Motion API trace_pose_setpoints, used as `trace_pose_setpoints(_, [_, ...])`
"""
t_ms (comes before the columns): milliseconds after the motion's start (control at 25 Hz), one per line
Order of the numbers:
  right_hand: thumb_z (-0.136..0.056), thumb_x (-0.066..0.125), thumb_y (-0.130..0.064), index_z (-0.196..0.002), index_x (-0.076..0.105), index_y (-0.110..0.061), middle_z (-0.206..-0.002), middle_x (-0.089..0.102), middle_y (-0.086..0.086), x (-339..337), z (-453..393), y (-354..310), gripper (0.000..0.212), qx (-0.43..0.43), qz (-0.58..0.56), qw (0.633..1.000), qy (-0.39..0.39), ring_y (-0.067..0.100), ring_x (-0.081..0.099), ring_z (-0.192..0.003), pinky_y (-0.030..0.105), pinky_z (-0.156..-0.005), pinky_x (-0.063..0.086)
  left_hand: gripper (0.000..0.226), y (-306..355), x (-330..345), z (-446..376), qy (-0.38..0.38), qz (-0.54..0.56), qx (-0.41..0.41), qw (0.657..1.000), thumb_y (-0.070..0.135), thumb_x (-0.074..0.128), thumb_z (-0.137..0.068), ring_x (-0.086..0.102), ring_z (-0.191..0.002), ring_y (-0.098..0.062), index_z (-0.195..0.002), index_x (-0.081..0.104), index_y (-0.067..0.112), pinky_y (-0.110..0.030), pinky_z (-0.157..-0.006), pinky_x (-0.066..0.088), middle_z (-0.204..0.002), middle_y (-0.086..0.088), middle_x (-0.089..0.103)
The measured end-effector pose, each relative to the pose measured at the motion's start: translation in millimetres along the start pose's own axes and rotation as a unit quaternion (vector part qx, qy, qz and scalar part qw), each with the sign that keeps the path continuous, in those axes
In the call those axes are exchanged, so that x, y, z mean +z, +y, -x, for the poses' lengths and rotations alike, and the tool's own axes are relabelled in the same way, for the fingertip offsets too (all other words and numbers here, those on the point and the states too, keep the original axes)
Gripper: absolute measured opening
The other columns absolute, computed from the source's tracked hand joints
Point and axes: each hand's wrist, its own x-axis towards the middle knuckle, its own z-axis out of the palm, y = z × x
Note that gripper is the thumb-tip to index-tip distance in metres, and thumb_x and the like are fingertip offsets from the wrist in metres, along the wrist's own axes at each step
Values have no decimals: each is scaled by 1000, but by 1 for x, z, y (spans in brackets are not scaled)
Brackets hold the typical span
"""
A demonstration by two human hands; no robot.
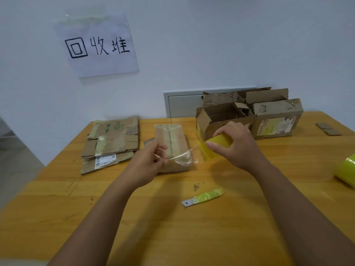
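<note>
My right hand (pixel 237 145) grips a yellow roll of clear tape (pixel 215 145) above the wooden table (pixel 172 227). My left hand (pixel 151 162) pinches the free end of the tape strip (pixel 180 156), which stretches between both hands. Under the strip lies a flattened, taped cardboard bundle (pixel 172 143), partly hidden by my left hand.
A stack of flattened cardboard (pixel 111 144) lies at the left. Open cardboard boxes (pixel 249 114) stand at the back right. A small blade with a taped handle (pixel 202 196) lies near the table's middle. A second yellow tape roll (pixel 346 169) sits at the right edge. A paper sign (pixel 98 45) hangs on the wall.
</note>
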Motion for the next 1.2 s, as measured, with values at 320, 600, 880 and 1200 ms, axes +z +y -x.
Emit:
trace_pose_setpoints(320, [-84,71,-46,-94,61,-24,-89,50,-15,18,1,-6,26,47,-60,997,1,13,48,-89,24,-70,36,8,-13,-3,2,62,230,-100,966,15,68,-90,61,-84,-13,-97,70,20,-30,-79,49,-79,2,63])
trace_pose_setpoints(600, [-92,62,-40,-115,55,-23,-103,49,-4,30,4,-2,29,82,-40,991,-100,16,48,-97,30,-74,38,12,-25,-7,-13,90,273,-143,947,17,70,-89,61,-88,-14,-91,68,6,-29,-82,49,-87,0,66])
trace_pose_setpoints(880, [-92,56,-46,-115,50,-37,-90,40,-14,31,-2,1,25,52,12,991,-124,12,42,-91,33,-80,34,9,-29,-8,-24,114,259,-156,946,11,67,-92,63,-77,-16,-100,62,11,-26,-71,50,-83,-5,67])
trace_pose_setpoints(1200, [-92,52,-52,-122,46,-39,-98,46,-5,36,-15,3,33,53,75,981,-169,15,42,-96,37,-86,39,11,-30,15,-27,174,-51,-90,979,18,62,-95,53,-71,-6,-98,52,20,-25,-56,38,-76,4,58])
